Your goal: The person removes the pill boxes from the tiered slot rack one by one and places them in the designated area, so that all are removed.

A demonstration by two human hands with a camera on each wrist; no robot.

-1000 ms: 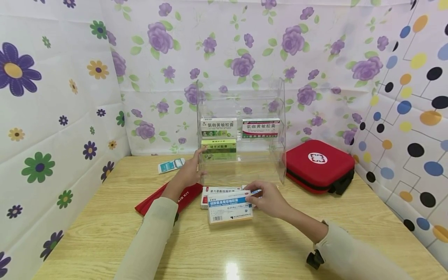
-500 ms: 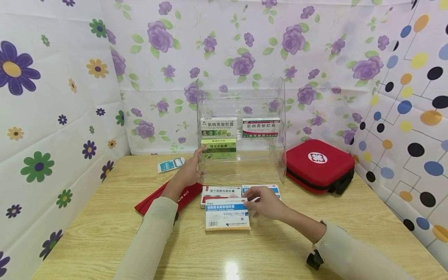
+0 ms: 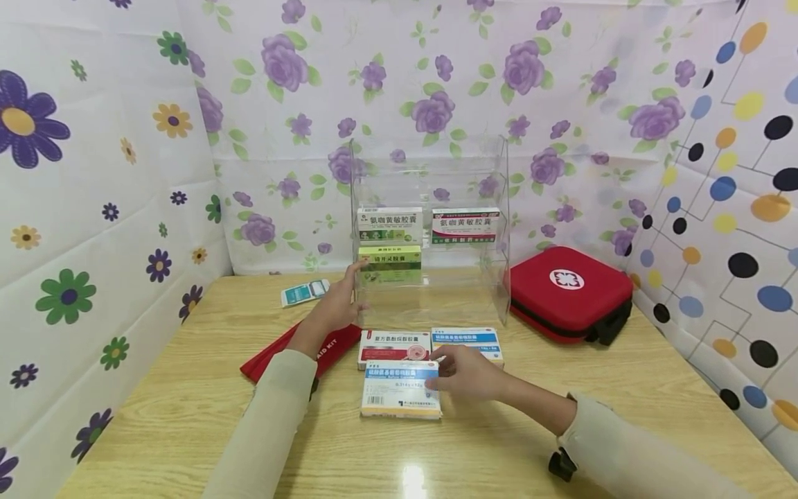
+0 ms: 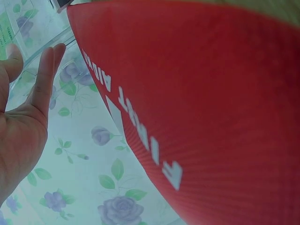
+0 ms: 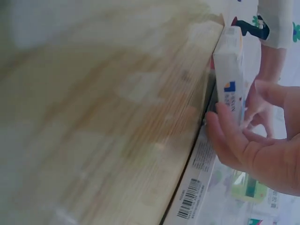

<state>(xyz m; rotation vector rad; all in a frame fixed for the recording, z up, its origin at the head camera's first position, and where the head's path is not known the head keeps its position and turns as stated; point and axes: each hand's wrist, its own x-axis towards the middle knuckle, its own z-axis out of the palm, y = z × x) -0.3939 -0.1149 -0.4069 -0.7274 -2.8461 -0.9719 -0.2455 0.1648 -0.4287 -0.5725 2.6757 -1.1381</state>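
Note:
In the head view my left hand point(image 3: 335, 303) holds the left side of a clear acrylic display rack point(image 3: 461, 303), one fingertip beside a yellow-green medicine box point(image 3: 389, 263). The left wrist view shows that hand point(image 4: 26, 136) with long, straight fingers. On the table before the rack lies a white-and-blue medicine box point(image 3: 399, 405). My right hand point(image 3: 470, 374) is at its right end, a fingertip overlapping its face. From the right wrist, the fingers point(image 5: 229, 133) lie extended at the box's end point(image 5: 228, 70), with the thumb apart from it.
A red-and-white medicine box point(image 3: 389, 343) and another blue-and-white one point(image 3: 474, 338) lie behind the front box. Two more boxes point(image 3: 389, 225) stand on the rack's upper tier. A red first-aid pouch point(image 3: 333, 346), a small teal-and-white packet point(image 3: 304, 293) and a red zip case point(image 3: 564, 294) flank the rack.
The white-and-blue box has come down toward me and a little left, from tilted over the others to flat on the table. My right hand loosened from its corner. My left hand stayed put.

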